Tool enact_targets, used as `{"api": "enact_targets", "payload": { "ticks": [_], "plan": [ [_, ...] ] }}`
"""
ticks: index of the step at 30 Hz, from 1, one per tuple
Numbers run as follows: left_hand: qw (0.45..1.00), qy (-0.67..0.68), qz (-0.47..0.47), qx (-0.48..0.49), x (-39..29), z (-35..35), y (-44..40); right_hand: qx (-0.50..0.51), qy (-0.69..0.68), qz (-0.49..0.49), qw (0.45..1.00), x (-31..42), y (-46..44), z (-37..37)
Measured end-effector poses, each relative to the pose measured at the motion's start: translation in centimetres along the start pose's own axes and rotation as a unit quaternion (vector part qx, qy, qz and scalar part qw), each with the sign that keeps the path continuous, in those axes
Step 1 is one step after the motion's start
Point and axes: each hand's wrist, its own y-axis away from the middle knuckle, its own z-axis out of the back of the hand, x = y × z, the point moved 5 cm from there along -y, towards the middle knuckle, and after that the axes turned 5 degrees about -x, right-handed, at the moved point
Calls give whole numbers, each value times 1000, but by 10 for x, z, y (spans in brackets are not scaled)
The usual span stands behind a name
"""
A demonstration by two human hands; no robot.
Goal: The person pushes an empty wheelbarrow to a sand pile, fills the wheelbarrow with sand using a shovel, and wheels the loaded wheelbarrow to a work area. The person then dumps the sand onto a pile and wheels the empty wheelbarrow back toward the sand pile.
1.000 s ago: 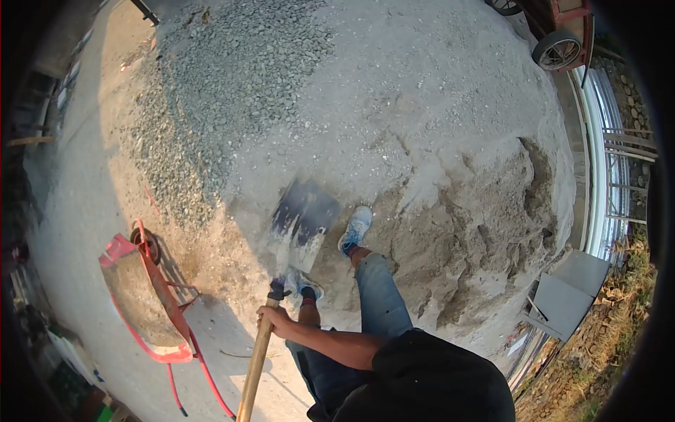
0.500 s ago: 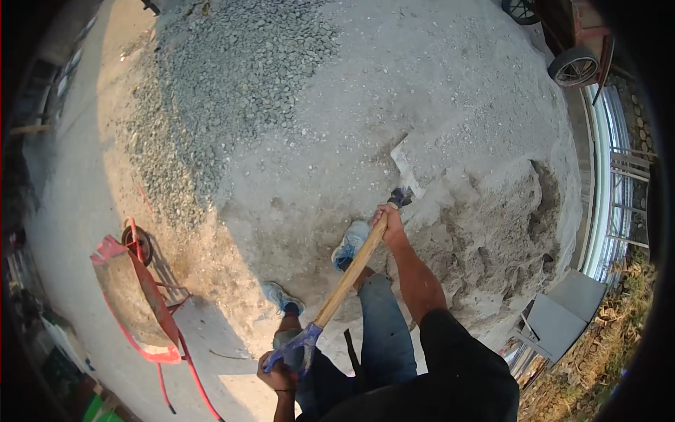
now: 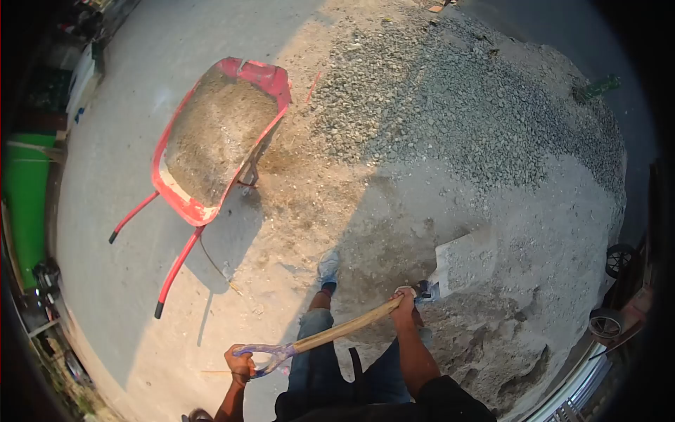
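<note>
My left hand (image 3: 240, 364) is wrapped round the purple D-shaped handle of a shovel (image 3: 344, 329). Low on its wooden shaft, close to the dark socket, my right hand (image 3: 403, 307) is closed. The pale blade (image 3: 458, 263) points right over the grey sand heap (image 3: 555, 232); how much sand lies on it I cannot tell. To the upper left stands a red wheelbarrow (image 3: 159, 169) filled with brownish sand (image 3: 221, 130); both its handles point down toward me.
A pile of grey gravel (image 3: 464, 119) merges into the sand at the upper right. A cart with spoked wheels (image 3: 606, 323) stands at the right edge. Beside the left edge is a green panel (image 3: 27, 204). My shoe (image 3: 328, 267) is on the ground between barrow and sand.
The view has turned left, bringing the wheelbarrow nearer the middle. The shovel has swung to lie flatter across my body, with both hands still gripping it.
</note>
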Motion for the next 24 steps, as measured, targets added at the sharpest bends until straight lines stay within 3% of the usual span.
{"api": "enact_targets", "payload": {
  "ticks": [2,3,7,9,11,12,14,16,18,19,20,21,22,23,24],
  "plan": [
    [997,46,9,-66,22,57,2,2,41,-5,999,-43,25,-45],
    [995,-3,-2,-99,28,80,7,23,70,-17,997,-64,36,-67],
    [969,131,16,-208,57,145,40,109,145,-56,982,-144,69,-148],
    [959,160,49,-231,80,162,60,113,217,25,969,-166,107,-191],
    [917,233,138,-293,124,176,76,92,284,50,953,-195,126,-223],
    [914,239,139,-297,134,182,80,120,308,61,942,-209,134,-239],
    [881,306,256,-255,159,180,92,162,369,88,911,-235,146,-269],
    [878,310,287,-226,146,170,94,174,405,100,892,-262,151,-290],
    [868,343,330,-138,146,171,92,193,530,177,807,-285,154,-317],
    [867,344,330,-144,143,172,87,196,532,173,806,-291,161,-331],
    [843,365,368,-145,144,168,80,192,607,245,731,-292,170,-345],
    [827,437,354,5,150,169,82,184,674,313,644,-291,183,-355],
    [796,480,332,160,142,169,87,183,677,308,643,-291,194,-359],
    [797,481,329,160,146,169,88,189,701,306,616,-291,205,-372],
    [630,618,432,184,115,150,96,196,721,305,590,-292,213,-381]
  ]
}}
